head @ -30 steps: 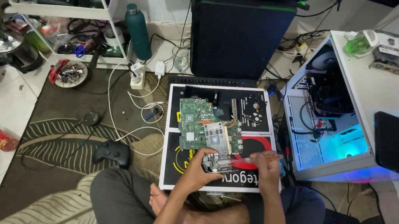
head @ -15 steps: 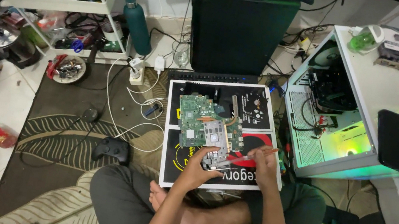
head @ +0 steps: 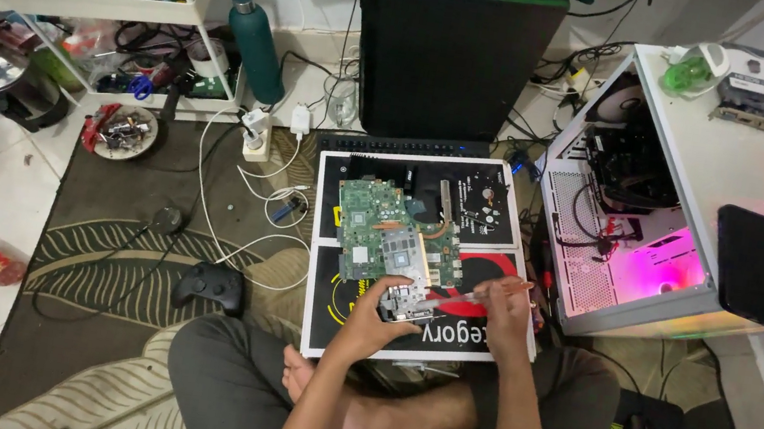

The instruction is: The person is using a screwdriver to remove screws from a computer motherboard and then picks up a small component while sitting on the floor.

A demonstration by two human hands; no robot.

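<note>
I sit cross-legged on a rug with a green laptop motherboard [head: 380, 224] lying on a black and white mat [head: 506, 198] in front of me. My left hand [head: 374, 312] grips a small silvery metal part [head: 403, 300] at the board's near edge. My right hand [head: 501, 308] holds a thin tool with a red handle [head: 476, 297], its tip pointing left onto that part. Both hands are close together over the mat's near half.
An open white computer case [head: 629, 251] glowing pink stands at right, with a black phone [head: 753, 265] on top. A black speaker box [head: 451, 53] is behind the mat. A game controller [head: 210, 286], cables, a green bottle [head: 258, 47] and a shelf [head: 101, 1] lie at left.
The case's glow has gone from blue through green to pink. My hands stay on the small part at the board's near edge, barely shifting.
</note>
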